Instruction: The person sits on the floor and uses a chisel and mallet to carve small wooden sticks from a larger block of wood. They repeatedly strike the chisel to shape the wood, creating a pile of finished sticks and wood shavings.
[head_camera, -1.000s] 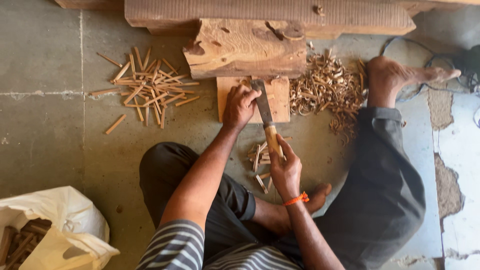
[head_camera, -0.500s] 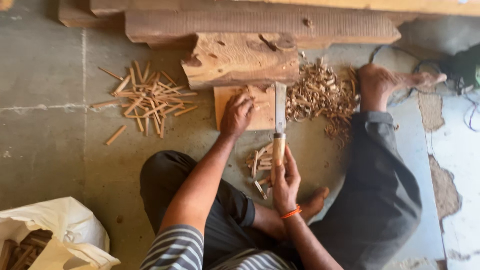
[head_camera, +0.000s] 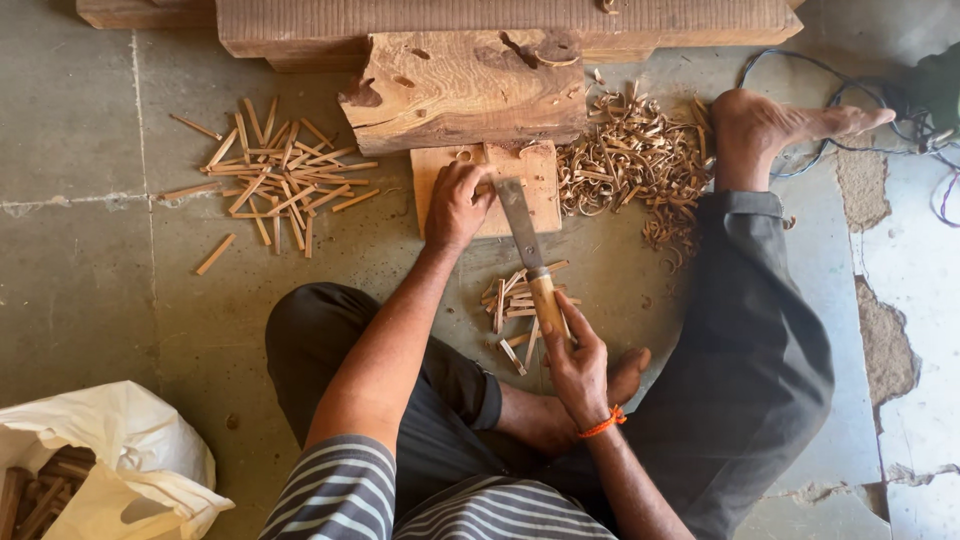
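While the right hand (head_camera: 578, 365) wraps its fingers tight around the pale wooden handle, I see the knife (head_camera: 528, 262) lying with its broad steel blade pointing toward twelve o'clock, tip over the small wooden board (head_camera: 540, 190). I judge the knife stiff and fairly heavy at the blade, safest held by the handle, well back from the edge. The left hand (head_camera: 458, 205) sits at eleven o'clock from the knife, fingers curled closed on a small wood piece pressed to the board; the piece itself is mostly hidden, so I cannot tell its shape. It looks light and brittle, likely to split along the grain. At twelve o'clock past the board stands a rough wooden block (head_camera: 465, 85). A heap of curled shavings (head_camera: 635, 160) lies at two o'clock, beside a bare foot (head_camera: 775, 125). Short cut sticks (head_camera: 512, 305) rest just under the handle, and a bigger scatter of sticks (head_camera: 275, 185) lies at ten o'clock. A white bag (head_camera: 110, 465) sits at eight o'clock.
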